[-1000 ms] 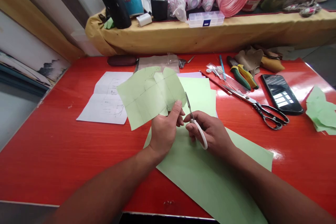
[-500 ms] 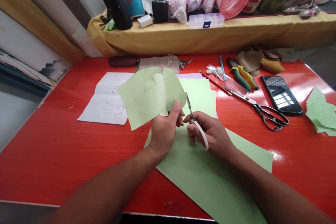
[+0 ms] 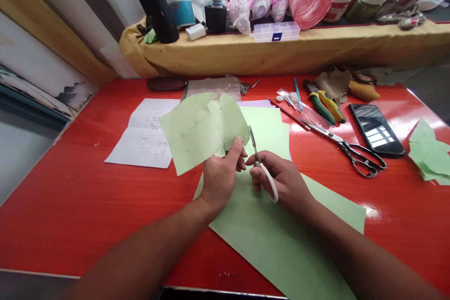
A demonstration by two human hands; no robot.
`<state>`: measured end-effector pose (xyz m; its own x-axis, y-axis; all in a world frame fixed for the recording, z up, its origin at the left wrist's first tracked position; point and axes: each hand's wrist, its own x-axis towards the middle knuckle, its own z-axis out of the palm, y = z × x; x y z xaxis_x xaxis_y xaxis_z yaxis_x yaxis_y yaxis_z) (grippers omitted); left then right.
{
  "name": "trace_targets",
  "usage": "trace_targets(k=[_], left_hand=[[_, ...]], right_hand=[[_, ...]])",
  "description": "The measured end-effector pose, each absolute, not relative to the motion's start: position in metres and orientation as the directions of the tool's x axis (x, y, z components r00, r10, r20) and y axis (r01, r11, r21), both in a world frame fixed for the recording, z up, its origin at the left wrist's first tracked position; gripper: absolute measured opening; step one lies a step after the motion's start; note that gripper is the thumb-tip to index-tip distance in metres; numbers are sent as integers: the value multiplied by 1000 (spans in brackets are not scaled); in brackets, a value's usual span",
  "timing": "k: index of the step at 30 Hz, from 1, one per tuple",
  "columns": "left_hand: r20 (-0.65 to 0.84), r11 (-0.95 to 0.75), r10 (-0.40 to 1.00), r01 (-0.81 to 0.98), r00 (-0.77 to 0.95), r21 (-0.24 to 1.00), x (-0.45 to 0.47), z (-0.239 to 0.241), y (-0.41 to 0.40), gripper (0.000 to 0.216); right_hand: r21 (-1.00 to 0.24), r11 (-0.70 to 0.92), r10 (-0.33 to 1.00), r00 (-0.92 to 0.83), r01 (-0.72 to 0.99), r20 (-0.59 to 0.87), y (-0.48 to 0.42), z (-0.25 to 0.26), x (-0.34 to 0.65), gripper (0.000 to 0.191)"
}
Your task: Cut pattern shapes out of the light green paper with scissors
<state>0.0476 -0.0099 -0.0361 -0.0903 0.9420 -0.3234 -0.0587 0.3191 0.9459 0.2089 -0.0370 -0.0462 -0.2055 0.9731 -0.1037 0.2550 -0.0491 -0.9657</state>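
My left hand (image 3: 220,177) pinches the lower right corner of a light green paper piece (image 3: 200,129) with pencil lines and a partly cut outline, holding it up over the red table (image 3: 87,197). My right hand (image 3: 281,180) grips small white-handled scissors (image 3: 262,164), their blades pointing up just right of the paper's edge. Under both hands lies a large light green sheet (image 3: 277,239), with more green sheets (image 3: 269,126) behind it.
A white sheet with drawings (image 3: 146,133) lies at left. Big black-handled scissors (image 3: 348,147), a phone (image 3: 376,129), pliers (image 3: 323,103), a ruler and green scraps (image 3: 429,152) lie at right. A cloth-covered shelf (image 3: 281,49) behind holds jars, a clear box and cups.
Hands, paper and scissors keep almost the same pose; the view has shifted slightly, nothing taken up or let go.
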Motion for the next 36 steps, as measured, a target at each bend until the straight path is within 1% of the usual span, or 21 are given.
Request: trace_targets(k=[4,9,14,18,22,28,32,36], left_hand=[[-331,325,939,-69,-92,943,47,-37,-9,48],[-328,324,941,-63,-78,944,44,-36,-7,49],[-257,258,966,-38,23,965,43,-36,-7,49],[-206,206,974,14,91,978,45,-34,-9,49],[-212,199,968,107,133,974,49,-32,-11,53],[-220,196,965,170,139,966,50,-34,-13,57],[-214,185,965,183,150,965,50,-38,-14,58],[-192,168,967,150,165,974,52,-37,-15,58]], right_hand=[[-967,-46,977,-190,250,-95,-38,-46,209,41],[-984,-51,988,-133,170,-74,-37,-43,211,43],[-994,-49,998,-34,97,-52,-30,-38,218,48],[-998,-49,999,22,30,-48,-25,-36,223,47],[-999,-35,999,27,-31,-36,-23,-36,224,45],[-996,-45,999,12,-74,-46,-25,-34,220,48],[-996,-43,999,21,-73,-44,-25,-36,218,47],[-997,-37,999,26,-64,-39,-25,-37,218,46]])
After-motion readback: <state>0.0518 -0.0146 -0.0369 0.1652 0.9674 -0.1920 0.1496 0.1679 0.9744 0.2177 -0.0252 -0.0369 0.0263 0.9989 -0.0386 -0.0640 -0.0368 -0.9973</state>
